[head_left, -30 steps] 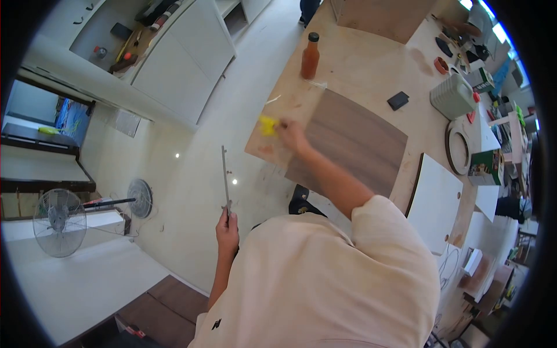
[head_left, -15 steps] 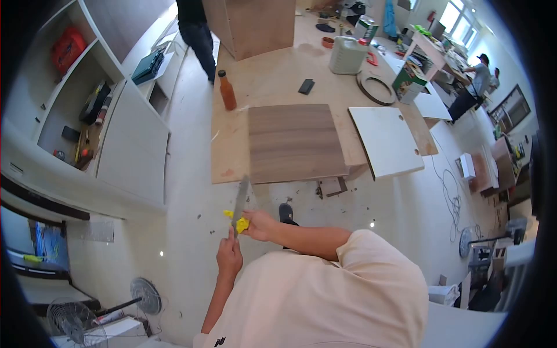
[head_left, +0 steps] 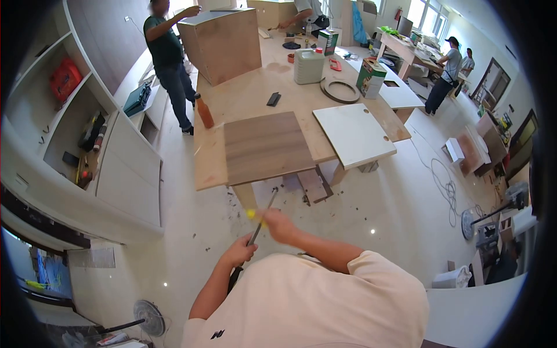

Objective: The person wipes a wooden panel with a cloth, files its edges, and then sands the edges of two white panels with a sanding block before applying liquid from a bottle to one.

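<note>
My left hand (head_left: 239,253) is closed around a long, flat grey metal tool that looks like a file (head_left: 268,207); its dark handle runs down beneath the hand. The file tilts up and to the right, seen nearly edge-on. My right hand (head_left: 281,227), blurred by motion, is closed at the file's middle with a crumpled yellow cloth (head_left: 251,213) showing at its fingers. Beyond my hands a brown wood-grain panel (head_left: 268,146) lies on the worktable (head_left: 208,168), near its front edge.
A white panel (head_left: 354,133), an orange bottle (head_left: 204,112), a white jug (head_left: 308,66), a coil of edging (head_left: 340,91) and a dark block (head_left: 274,99) are on the table. One person (head_left: 168,58) stands at the left beside a wooden box (head_left: 223,49). A cable (head_left: 444,188) lies on the right floor.
The file has turned from broad side to edge-on and tilts further right. My right hand has shifted up and right. The view has tilted up, showing more of the people behind.
</note>
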The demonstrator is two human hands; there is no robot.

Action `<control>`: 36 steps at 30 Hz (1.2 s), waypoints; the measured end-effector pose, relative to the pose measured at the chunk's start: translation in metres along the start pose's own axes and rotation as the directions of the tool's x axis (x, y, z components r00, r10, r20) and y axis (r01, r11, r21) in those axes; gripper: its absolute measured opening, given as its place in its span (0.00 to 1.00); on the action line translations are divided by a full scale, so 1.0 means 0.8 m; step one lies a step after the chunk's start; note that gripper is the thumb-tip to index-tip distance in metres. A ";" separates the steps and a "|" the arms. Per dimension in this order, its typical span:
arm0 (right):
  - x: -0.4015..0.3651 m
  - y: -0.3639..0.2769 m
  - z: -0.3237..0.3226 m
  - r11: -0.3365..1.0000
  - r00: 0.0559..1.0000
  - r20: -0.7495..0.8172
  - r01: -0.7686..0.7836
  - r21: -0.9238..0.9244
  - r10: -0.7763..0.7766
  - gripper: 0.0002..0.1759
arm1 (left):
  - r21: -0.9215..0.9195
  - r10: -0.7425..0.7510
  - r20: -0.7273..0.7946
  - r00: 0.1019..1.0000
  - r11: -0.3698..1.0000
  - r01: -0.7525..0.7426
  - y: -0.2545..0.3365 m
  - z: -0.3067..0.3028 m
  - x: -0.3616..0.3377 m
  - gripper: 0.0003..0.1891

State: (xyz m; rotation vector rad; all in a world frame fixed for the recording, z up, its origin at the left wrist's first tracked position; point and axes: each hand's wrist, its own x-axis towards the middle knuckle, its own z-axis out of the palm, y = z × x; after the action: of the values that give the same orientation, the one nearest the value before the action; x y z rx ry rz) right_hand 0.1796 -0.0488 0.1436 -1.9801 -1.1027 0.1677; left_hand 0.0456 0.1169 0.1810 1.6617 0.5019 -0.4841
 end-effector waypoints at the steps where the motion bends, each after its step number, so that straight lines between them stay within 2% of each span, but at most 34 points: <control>1: -0.015 0.002 0.002 0.978 0.978 0.135 0.177 -0.111 -0.162 0.24 | -0.008 -0.003 -0.007 1.000 1.000 0.003 0.015 0.013 0.009 0.16; 4: -0.055 0.017 -0.034 0.943 0.963 0.108 0.264 -0.201 -0.247 0.27 | 0.038 0.039 0.078 0.996 0.998 -0.042 0.053 0.052 0.030 0.09; 7: -0.088 0.062 -0.090 0.879 0.943 0.115 0.332 -0.344 -0.311 0.27 | 0.181 0.026 0.092 0.995 0.982 -0.043 0.092 0.105 0.037 0.08; 12: -0.150 0.100 -0.157 0.851 0.941 -0.015 0.298 -0.432 -0.337 0.26 | 0.369 0.041 0.185 0.982 0.923 -0.108 0.098 0.179 0.079 0.08; 15: -0.184 0.155 -0.190 0.838 0.970 -0.103 0.136 -0.528 -0.222 0.24 | 0.484 0.035 0.213 0.976 0.864 -0.137 0.107 0.210 0.081 0.07; 17: -0.204 0.210 -0.228 0.800 0.957 -0.260 -0.058 -0.597 -0.125 0.24 | 0.516 0.048 0.233 0.971 0.841 -0.165 0.111 0.228 0.079 0.07; 18: -0.214 0.239 -0.247 0.827 0.927 -0.369 -0.256 -0.501 0.064 0.19 | 0.515 0.066 0.253 0.965 0.835 -0.192 0.108 0.234 0.078 0.07; 19: -0.223 0.263 -0.264 0.811 0.855 -0.454 -0.443 -0.383 0.252 0.14 | 0.514 0.084 0.271 0.959 0.830 -0.218 0.109 0.239 0.077 0.07; 21: -0.234 0.291 -0.281 0.796 0.640 -0.532 -0.594 0.117 0.555 0.15 | 0.492 0.080 0.297 0.952 0.842 -0.224 0.130 0.252 0.073 0.07; 22: -0.233 0.293 -0.285 0.708 0.518 -0.495 -0.604 0.365 0.697 0.15 | 0.481 0.078 0.308 0.948 0.847 -0.226 0.145 0.258 0.068 0.07; 23: -0.233 0.290 -0.278 0.567 0.523 -0.321 -0.422 0.708 0.790 0.16 | 0.448 0.064 0.300 0.952 0.872 -0.200 0.163 0.266 0.064 0.08; 24: -0.232 0.277 -0.267 0.295 0.569 -0.129 -0.211 0.932 0.812 0.17 | 0.411 0.050 0.294 0.954 0.895 -0.174 0.184 0.276 0.060 0.08; 25: -0.226 0.255 -0.262 -0.054 0.648 0.047 -0.009 0.998 0.760 0.18 | 0.370 0.037 0.290 0.956 0.917 -0.147 0.195 0.285 0.060 0.09; 28: -0.191 0.161 -0.274 -0.251 0.709 0.022 0.221 0.942 0.705 0.20 | 0.304 0.116 0.335 0.935 0.926 -0.223 0.180 0.300 0.097 0.09; 29: -0.191 0.177 -0.263 -0.249 0.720 -0.044 0.295 0.923 0.692 0.20 | 0.322 0.089 0.318 0.944 0.926 -0.196 0.181 0.303 0.097 0.09; 31: -0.187 0.181 -0.262 -0.201 0.672 -0.053 0.295 0.934 0.739 0.19 | 0.368 0.044 0.282 0.958 0.918 -0.150 0.213 0.301 0.082 0.10; 36: -0.180 0.167 -0.264 -0.145 0.590 -0.065 0.302 0.942 0.805 0.18 | 0.253 0.066 0.386 0.920 0.951 -0.175 0.174 0.273 0.114 0.12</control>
State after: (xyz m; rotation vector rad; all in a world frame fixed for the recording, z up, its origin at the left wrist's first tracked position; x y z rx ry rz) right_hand 0.2785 -0.3197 0.1432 -0.5007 0.3385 0.3004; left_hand 0.1929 -0.1129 0.2099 1.8039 0.0436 -0.7898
